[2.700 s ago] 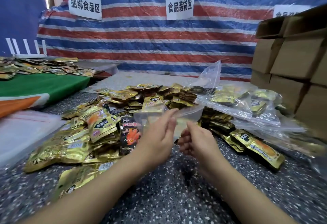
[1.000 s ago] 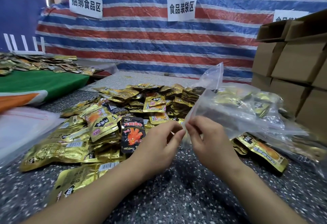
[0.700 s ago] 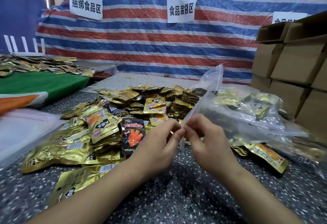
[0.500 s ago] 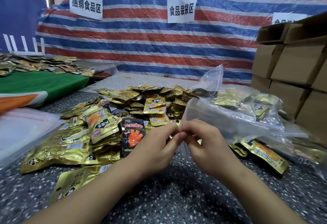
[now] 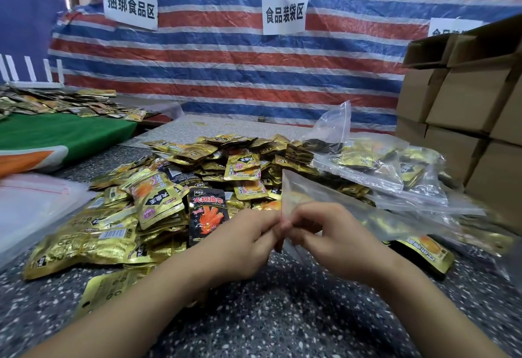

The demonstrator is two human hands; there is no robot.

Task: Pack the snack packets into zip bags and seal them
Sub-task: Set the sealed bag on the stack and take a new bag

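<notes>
Zip bag (image 5: 333,202) is up off the table right in the middle of my view, clear plastic with a thin red line along its near-left edge, and it stretches off to the right where it goes blurry. Both hands are on that edge: left hand (image 5: 243,242) has its fingers curled in and pinches the bag's edge, right hand (image 5: 333,239) does the same just beside it, fingertips of the two nearly touching. Can't really tell from here whether there's anything inside that bag, too see-through and smeared. Snack packets (image 5: 175,188) are heaped on the speckled table (image 5: 282,315) just beyond and left of my hands, mostly gold foil, with one black packet (image 5: 207,215) with red printing lying near the left hand. Far right there's a pile of filled bags (image 5: 389,168) with gold packets in them, and one more gold packet (image 5: 423,253) lies flat on the table near the right wrist. Cardboard boxes (image 5: 466,97) are stacked at the right edge, striped tarp (image 5: 254,69) with paper signs behind everything, and a green cloth (image 5: 56,134) with more packets sits far left.
</notes>
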